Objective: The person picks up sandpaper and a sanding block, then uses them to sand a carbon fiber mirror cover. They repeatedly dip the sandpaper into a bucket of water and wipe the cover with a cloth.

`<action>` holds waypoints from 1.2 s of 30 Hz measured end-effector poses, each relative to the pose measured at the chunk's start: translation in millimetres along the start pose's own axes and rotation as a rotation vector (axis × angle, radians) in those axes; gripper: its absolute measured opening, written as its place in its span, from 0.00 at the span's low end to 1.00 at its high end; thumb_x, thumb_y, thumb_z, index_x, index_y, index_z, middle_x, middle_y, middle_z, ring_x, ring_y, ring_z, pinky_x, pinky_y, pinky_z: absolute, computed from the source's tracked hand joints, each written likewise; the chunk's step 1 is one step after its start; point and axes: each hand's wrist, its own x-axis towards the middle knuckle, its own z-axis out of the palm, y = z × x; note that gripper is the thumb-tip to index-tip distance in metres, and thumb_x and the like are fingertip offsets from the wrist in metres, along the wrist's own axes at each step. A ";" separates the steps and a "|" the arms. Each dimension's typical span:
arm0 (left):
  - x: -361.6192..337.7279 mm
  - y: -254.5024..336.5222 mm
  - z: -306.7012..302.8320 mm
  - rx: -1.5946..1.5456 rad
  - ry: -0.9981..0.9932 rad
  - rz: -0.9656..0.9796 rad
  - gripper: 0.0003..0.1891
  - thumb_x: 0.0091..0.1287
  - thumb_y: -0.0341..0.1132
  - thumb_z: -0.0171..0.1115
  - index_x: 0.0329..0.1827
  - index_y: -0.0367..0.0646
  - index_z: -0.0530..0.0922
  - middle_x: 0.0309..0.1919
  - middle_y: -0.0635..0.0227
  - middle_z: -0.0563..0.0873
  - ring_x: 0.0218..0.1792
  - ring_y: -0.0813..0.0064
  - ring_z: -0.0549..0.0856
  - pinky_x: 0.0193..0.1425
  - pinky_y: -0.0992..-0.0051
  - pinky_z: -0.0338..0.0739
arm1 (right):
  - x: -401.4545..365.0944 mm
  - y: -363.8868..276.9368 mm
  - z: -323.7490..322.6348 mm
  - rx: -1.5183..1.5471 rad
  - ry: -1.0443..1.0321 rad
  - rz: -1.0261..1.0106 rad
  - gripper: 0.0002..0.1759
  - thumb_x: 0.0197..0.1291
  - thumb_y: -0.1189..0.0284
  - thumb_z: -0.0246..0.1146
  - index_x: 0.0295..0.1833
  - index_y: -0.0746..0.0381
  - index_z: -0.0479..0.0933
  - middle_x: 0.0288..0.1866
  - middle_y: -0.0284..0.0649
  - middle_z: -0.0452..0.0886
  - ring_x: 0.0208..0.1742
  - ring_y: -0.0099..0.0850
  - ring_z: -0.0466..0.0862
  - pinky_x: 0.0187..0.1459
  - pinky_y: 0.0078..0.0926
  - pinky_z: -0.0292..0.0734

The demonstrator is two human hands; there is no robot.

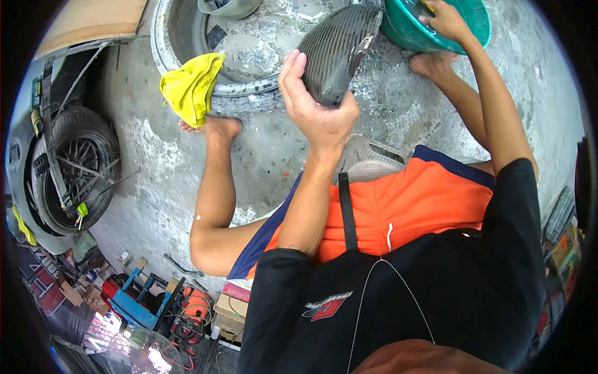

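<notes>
My left hand grips the lower end of a curved, glossy carbon fibre part, thumb on one side and fingers on the other. The part is tilted above the wet floor, and its right edge looks ragged. At the upper right, my right hand is over the mouth of a green bucket. Its fingers are closed around a small dark piece with a yellow edge; its kind is not clear.
A tyre lies on the floor with a yellow cloth draped over its rim. A grey container stands at the top. My bare feet flank the work area. A wheel is at left; tools and boxes lie lower left.
</notes>
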 end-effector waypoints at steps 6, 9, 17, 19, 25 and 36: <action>3.8 -0.3 5.0 0.000 -0.039 0.047 0.33 0.48 0.24 0.70 0.62 0.31 0.72 0.60 0.46 0.80 0.65 0.45 0.79 0.73 0.57 0.71 | 51.2 78.5 93.9 0.072 -0.271 -0.065 0.20 0.58 0.67 0.67 0.57 0.62 0.84 0.47 0.52 0.88 0.48 0.46 0.88 0.52 0.40 0.80; -0.1 -3.4 5.4 -0.023 -0.071 0.057 0.36 0.45 0.26 0.70 0.63 0.33 0.72 0.62 0.44 0.79 0.67 0.40 0.76 0.75 0.51 0.68 | 23.8 49.6 65.7 0.080 -0.023 -0.115 0.21 0.59 0.69 0.68 0.58 0.61 0.84 0.50 0.51 0.88 0.50 0.47 0.87 0.55 0.41 0.79; 13.0 -3.6 1.9 -0.086 -0.125 -0.062 0.38 0.42 0.25 0.69 0.65 0.39 0.75 0.60 0.43 0.78 0.65 0.40 0.76 0.74 0.51 0.69 | -108.6 -142.0 -101.8 0.337 0.308 -0.635 0.27 0.38 0.85 0.70 0.49 0.58 0.89 0.48 0.41 0.89 0.50 0.45 0.86 0.51 0.39 0.80; 15.0 -5.0 1.6 -0.105 -0.125 -0.067 0.37 0.43 0.26 0.70 0.63 0.39 0.75 0.61 0.42 0.78 0.65 0.40 0.77 0.72 0.52 0.70 | -106.3 -136.9 -77.9 0.360 0.326 -0.805 0.24 0.40 0.81 0.71 0.49 0.61 0.87 0.44 0.41 0.88 0.48 0.45 0.85 0.47 0.41 0.79; 21.9 7.5 -10.4 -0.077 -0.187 -0.130 0.34 0.44 0.28 0.73 0.60 0.38 0.75 0.62 0.39 0.77 0.65 0.40 0.77 0.71 0.54 0.72 | -143.8 -179.8 -24.4 0.491 0.519 -0.692 0.24 0.48 0.76 0.75 0.55 0.51 0.88 0.52 0.38 0.87 0.52 0.44 0.85 0.56 0.37 0.75; 25.0 8.5 -9.9 -0.006 -0.215 -0.127 0.31 0.45 0.23 0.69 0.56 0.34 0.73 0.59 0.40 0.77 0.65 0.40 0.76 0.69 0.54 0.72 | -149.9 -195.1 -21.7 0.356 0.630 -0.561 0.20 0.54 0.82 0.70 0.54 0.56 0.87 0.48 0.38 0.90 0.48 0.37 0.88 0.54 0.30 0.78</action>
